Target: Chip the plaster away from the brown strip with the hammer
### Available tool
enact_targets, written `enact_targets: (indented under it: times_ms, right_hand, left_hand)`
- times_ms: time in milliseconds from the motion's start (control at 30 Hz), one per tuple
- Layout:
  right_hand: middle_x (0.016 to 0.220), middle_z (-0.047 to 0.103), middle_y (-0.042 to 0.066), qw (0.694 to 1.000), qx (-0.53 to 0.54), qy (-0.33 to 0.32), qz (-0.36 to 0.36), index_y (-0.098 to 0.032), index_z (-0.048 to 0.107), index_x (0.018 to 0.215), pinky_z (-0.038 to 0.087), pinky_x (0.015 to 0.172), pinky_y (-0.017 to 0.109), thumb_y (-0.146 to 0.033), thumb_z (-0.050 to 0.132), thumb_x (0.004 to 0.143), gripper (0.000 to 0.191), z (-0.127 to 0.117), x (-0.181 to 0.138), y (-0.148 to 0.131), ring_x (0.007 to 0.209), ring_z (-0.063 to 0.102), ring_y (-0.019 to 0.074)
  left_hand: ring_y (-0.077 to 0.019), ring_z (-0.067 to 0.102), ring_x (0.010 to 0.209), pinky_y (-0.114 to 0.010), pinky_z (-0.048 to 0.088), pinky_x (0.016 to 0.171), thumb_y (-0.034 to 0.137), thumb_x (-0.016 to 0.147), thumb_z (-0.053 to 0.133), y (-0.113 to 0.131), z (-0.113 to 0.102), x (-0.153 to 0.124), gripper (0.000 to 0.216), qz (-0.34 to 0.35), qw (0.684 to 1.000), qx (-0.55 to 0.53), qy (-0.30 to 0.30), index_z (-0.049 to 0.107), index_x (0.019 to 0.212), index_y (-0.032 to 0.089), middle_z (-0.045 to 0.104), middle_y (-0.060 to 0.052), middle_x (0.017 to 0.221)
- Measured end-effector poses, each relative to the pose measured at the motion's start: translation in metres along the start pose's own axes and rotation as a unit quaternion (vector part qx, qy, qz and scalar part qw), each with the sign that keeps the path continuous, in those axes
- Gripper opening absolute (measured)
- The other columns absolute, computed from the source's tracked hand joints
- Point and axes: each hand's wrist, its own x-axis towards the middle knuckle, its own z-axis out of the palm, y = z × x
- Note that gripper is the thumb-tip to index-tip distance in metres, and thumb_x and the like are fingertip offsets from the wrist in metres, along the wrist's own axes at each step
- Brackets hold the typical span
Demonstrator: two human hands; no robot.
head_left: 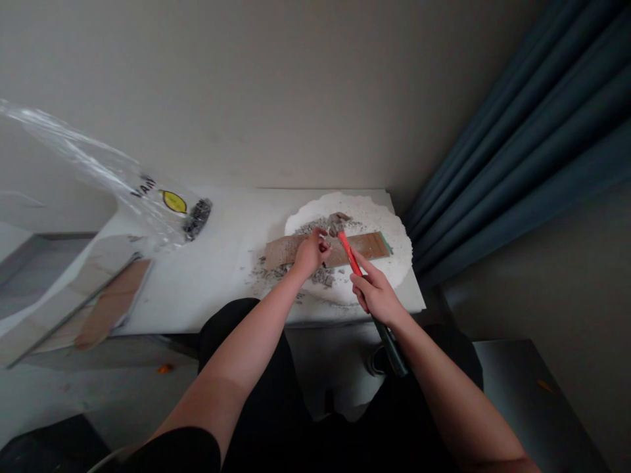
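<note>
**Hammer poised over crumbling grey pieces on a white surface**

A person seated at a low white surface (207, 289) grips a hammer (351, 259) in the right hand (377, 295), fingers clamped around the orange part of the handle roughly midway along, the dark lower grip sticking out behind the wrist. The metal head rests just above a brown board (365, 244) that lies across a white, scallop-edged round mat (394, 230). The left hand (310, 253) sits on the board beside the hammer head, fingers pinched together on a small grey piece (323, 231); what it is cannot be made out.

Grey fragments (323, 276) and dust lie scattered over board and mat, suggesting a hard but brittle material that chips rather than bends and would be light and gritty to pick up. The hammer looks head-heavy and stiff, its handle smooth; a hold lower on the dark grip would likely give more swing, the present mid-handle hold more control. The board appears thin, flat and rigid, with a rough matt face. A crinkled clear plastic bag (148, 197) lies at the surface's left end.
</note>
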Motion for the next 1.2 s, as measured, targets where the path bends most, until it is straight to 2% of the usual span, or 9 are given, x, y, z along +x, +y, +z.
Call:
enact_targets:
  times_ms: [133,300,433,567,733,800,900,1033,1200]
  right_hand:
    - [0.050,0.038,-0.013,1.000,-0.010,0.001,0.016,-0.026,0.031,0.163,0.026,0.033,0.018,-0.027,0.054,0.094,0.072,-0.001,0.000,0.000,0.034,0.030,0.0068]
    - [0.054,0.042,-0.012,1.000,-0.010,-0.005,-0.012,-0.029,0.029,0.163,0.027,0.033,0.017,-0.027,0.054,0.094,0.073,-0.003,0.000,0.000,0.035,0.031,0.0061]
    - [0.051,0.040,-0.012,1.000,-0.015,0.000,0.007,-0.026,0.031,0.163,0.026,0.032,0.018,-0.027,0.053,0.094,0.072,-0.002,0.001,0.001,0.034,0.032,0.0070]
    - [0.053,0.040,-0.012,1.000,-0.006,-0.004,-0.026,-0.029,0.028,0.164,0.026,0.033,0.018,-0.027,0.054,0.094,0.074,-0.002,0.000,0.000,0.035,0.032,0.0069]
    - [0.051,0.039,-0.013,1.000,-0.023,0.000,0.006,-0.026,0.030,0.163,0.026,0.034,0.018,-0.027,0.054,0.094,0.073,-0.001,0.003,0.004,0.035,0.031,0.0071]
    - [0.052,0.040,-0.012,1.000,-0.030,0.004,-0.005,-0.025,0.031,0.163,0.027,0.035,0.018,-0.027,0.054,0.094,0.073,-0.001,0.004,0.005,0.035,0.031,0.0068]
    - [0.052,0.041,-0.012,0.999,-0.028,0.006,-0.019,-0.025,0.030,0.163,0.026,0.035,0.018,-0.027,0.054,0.094,0.074,0.000,0.004,0.006,0.035,0.032,0.0070]
    - [0.051,0.039,-0.013,0.999,-0.025,0.007,0.032,-0.025,0.030,0.163,0.026,0.034,0.018,-0.026,0.054,0.093,0.074,0.001,0.004,0.011,0.034,0.030,0.0071]
    - [0.052,0.040,-0.012,1.000,-0.026,0.004,-0.005,-0.027,0.031,0.163,0.027,0.035,0.018,-0.027,0.055,0.093,0.074,0.002,0.005,0.014,0.036,0.033,0.0071]
  left_hand:
    - [-0.0186,0.069,0.075,-0.029,0.048,0.069,0.011,0.079,0.067,-0.001,0.000,0.000,0.043,-0.007,1.000,0.009,-0.003,0.051,0.118,0.018,0.072,-0.002,0.081]
    - [-0.0183,0.067,0.074,-0.029,0.048,0.067,0.012,0.079,0.067,-0.004,0.001,0.002,0.045,0.009,1.000,-0.003,-0.006,0.051,0.120,0.017,0.071,-0.002,0.081]
    - [-0.0179,0.067,0.076,-0.029,0.050,0.069,0.015,0.080,0.067,-0.007,0.004,0.003,0.043,0.006,1.000,-0.009,0.004,0.051,0.120,0.018,0.070,-0.003,0.085]
    - [-0.0170,0.066,0.075,-0.029,0.051,0.072,0.014,0.079,0.067,-0.007,0.004,0.004,0.048,0.011,1.000,-0.018,-0.002,0.050,0.123,0.018,0.069,-0.001,0.084]
    - [-0.0167,0.067,0.080,-0.029,0.052,0.074,0.002,0.073,0.062,-0.005,-0.002,0.007,0.053,-0.006,0.999,-0.032,0.008,0.050,0.122,0.017,0.070,-0.005,0.096]
    - [-0.0155,0.066,0.080,-0.029,0.053,0.074,-0.001,0.071,0.058,-0.005,-0.005,0.008,0.054,-0.014,0.998,-0.056,0.024,0.050,0.121,0.018,0.069,-0.005,0.099]
    - [-0.0148,0.065,0.081,-0.029,0.053,0.075,0.000,0.073,0.056,-0.007,-0.008,0.009,0.051,-0.003,0.996,-0.075,0.044,0.050,0.120,0.019,0.068,-0.005,0.102]
    - [-0.0158,0.065,0.083,-0.031,0.052,0.078,0.002,0.076,0.055,-0.008,-0.010,0.007,0.047,-0.003,0.996,-0.066,0.058,0.051,0.119,0.019,0.069,-0.005,0.100]
    - [-0.0165,0.066,0.082,-0.032,0.052,0.080,0.002,0.076,0.054,-0.007,-0.016,0.005,0.047,0.007,0.998,-0.046,0.047,0.052,0.120,0.020,0.070,-0.005,0.099]
